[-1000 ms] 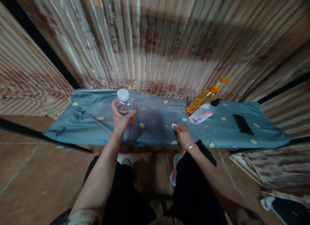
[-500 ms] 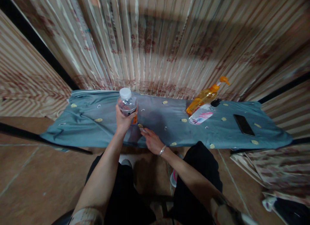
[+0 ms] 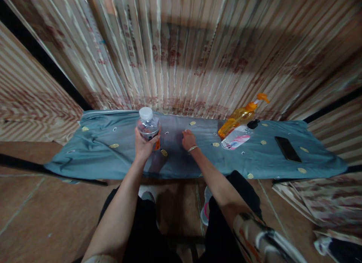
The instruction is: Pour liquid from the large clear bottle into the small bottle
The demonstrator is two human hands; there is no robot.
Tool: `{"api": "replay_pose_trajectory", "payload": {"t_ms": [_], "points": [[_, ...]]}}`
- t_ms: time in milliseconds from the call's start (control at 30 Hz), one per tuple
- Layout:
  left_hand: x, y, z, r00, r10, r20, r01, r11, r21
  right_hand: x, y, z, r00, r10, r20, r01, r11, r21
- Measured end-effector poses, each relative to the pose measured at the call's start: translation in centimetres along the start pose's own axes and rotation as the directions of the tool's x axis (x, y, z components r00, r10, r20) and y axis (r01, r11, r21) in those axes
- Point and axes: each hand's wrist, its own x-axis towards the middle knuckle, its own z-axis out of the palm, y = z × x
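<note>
My left hand (image 3: 143, 145) is wrapped round a clear plastic bottle (image 3: 148, 128) with a white cap and an orange-and-black label. The bottle stands upright on the blue-grey cloth (image 3: 96, 157) that covers a narrow table. To the right of it, my right hand (image 3: 188, 140) is over the middle of the cloth, its fingers curled together. Whatever those fingers hold, if anything, is too small to make out. A bracelet (image 3: 192, 148) circles the right wrist.
On the right, an orange pump bottle (image 3: 236, 119) and a clear pump bottle (image 3: 236, 137) with a black top lie tilted side by side. Farther right is a black phone (image 3: 287, 149). Behind the table hangs a striped curtain (image 3: 181, 66), with dark poles at both sides.
My right hand has moved away from beside the bottle, forward and to the right over the cloth. My left hand keeps its hold on the bottle. The view has shifted slightly.
</note>
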Motion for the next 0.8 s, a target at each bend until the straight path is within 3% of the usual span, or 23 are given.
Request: {"api": "replay_pose_trajectory", "payload": {"t_ms": [133, 233, 300, 400, 500, 600, 700, 800], "points": [[0.0, 0.3, 0.3, 0.998, 0.041, -0.044, -0.034, 0.99, 0.136, -3.7, -4.3, 4.1, 0.969, -0.169, 0.182, 0.167, 0.986, 0.029], [-0.2, 0.7, 0.5, 0.999, 0.029, -0.036, -0.021, 0.978, 0.205, -9.4, -3.3, 3.5, 0.853, -0.408, 0.325, 0.395, 0.912, 0.107], [-0.3, 0.9, 0.6, 0.999, 0.024, -0.042, -0.014, 0.973, 0.229, -12.8, -0.7, 1.4, 0.843, -0.418, 0.338, 0.412, 0.906, 0.094], [-0.4, 1.2, 0.7, 0.998, 0.031, -0.047, -0.019, 0.972, 0.232, -15.6, 4.5, -3.2, 0.918, -0.25, 0.308, 0.286, 0.955, -0.078], [-0.5, 1.5, 0.7, 0.999, 0.03, -0.046, -0.019, 0.974, 0.226, -15.4, 9.1, -8.0, 0.985, 0.06, 0.162, 0.0, 0.938, -0.347], [-0.5, 1.5, 0.7, 0.999, 0.024, -0.036, -0.015, 0.973, 0.232, -13.6, 10.9, -10.2, 0.96, 0.277, -0.046, -0.267, 0.845, -0.463], [-0.4, 1.3, 0.6, 0.999, 0.017, -0.035, -0.008, 0.968, 0.251, -11.9, 8.4, -8.0, 0.96, 0.273, -0.058, -0.269, 0.854, -0.445], [-0.1, 1.1, 0.5, 0.999, 0.032, -0.031, -0.022, 0.958, 0.286, -11.7, 2.2, -2.6, 0.991, 0.125, 0.054, -0.101, 0.94, -0.327]]}}
